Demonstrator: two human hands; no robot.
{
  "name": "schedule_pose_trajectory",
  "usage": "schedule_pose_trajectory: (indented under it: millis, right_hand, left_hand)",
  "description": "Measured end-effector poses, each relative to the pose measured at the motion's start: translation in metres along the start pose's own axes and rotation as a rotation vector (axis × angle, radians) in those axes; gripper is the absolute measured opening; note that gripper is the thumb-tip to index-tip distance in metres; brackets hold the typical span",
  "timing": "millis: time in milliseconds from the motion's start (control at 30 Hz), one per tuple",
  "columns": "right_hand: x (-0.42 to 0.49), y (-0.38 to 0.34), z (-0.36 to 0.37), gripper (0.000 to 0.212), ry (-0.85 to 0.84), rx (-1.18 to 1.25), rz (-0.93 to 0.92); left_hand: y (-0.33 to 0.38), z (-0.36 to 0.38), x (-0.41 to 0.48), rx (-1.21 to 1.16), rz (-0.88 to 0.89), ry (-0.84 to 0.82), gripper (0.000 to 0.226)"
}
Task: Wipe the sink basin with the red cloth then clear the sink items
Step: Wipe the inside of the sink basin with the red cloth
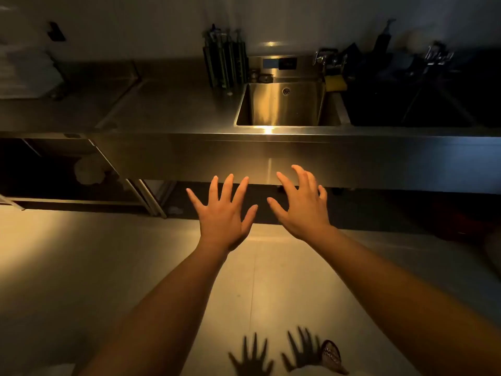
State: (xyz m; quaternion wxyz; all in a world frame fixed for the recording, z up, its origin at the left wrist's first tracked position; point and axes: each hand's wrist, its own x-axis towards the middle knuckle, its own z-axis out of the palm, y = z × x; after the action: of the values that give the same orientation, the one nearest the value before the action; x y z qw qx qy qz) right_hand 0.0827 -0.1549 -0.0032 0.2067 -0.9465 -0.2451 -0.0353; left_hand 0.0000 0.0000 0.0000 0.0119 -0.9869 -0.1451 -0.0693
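My left hand (223, 213) and my right hand (301, 207) are stretched out side by side with fingers spread, holding nothing, in front of and below the steel counter's front edge. The lit sink basin (282, 104) lies beyond them, set in the counter, and looks bare with a round drain on its back wall. A yellow sponge (335, 83) rests on the divider at the basin's right rim. A tap (324, 59) stands behind it. A second basin (406, 104) to the right is too dark to read. No red cloth shows.
A dark green rack (225, 61) stands on the counter left of the basin. Small jars (261, 77) sit behind the basin. Dark bottles and utensils (436, 55) crowd the back right. An open shelf (67, 172) lies under the left counter. A pale tiled floor (81, 267) is below.
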Motion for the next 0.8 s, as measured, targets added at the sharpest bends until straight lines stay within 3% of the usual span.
schedule_pose_trajectory:
  millis: [300, 800]
  right_hand:
    - [0.045, 0.061, -0.008, 0.058, 0.052, -0.005, 0.055]
    - [0.153, 0.245, -0.061, 0.049, 0.042, 0.023, 0.100]
  left_hand:
    - [0.047, 0.013, 0.063, 0.038, 0.038, 0.048, 0.077]
    - [0.216, 0.043, 0.224, 0.067, 0.160, 0.085, 0.064]
